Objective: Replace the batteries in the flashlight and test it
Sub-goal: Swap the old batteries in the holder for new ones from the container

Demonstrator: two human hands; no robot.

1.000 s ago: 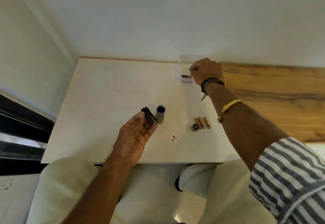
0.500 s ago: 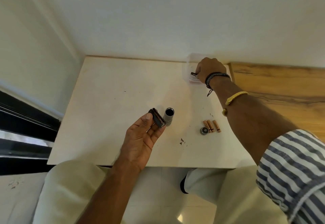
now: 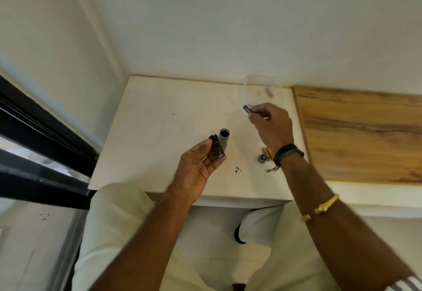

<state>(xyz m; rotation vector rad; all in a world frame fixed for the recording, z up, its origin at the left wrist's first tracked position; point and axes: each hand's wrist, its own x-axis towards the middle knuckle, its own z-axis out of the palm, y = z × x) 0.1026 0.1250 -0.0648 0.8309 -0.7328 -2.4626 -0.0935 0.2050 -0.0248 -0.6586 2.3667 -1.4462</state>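
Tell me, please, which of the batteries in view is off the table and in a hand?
The dark battery pinched in the right hand; the copper ones lie on the table.

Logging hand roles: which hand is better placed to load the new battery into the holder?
Right hand: it already pinches a battery, while the left hand steadies the battery holder.

Right wrist (image 3: 288,153) hides copper batteries (image 3: 266,151); container (image 3: 247,85) blurred

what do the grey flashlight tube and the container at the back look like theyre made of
Flashlight tube: probably metal, matte grey; even dull surface, dark hollow opening. Container: clear plastic, likely; the tabletop and a battery show through its faint, see-through walls.
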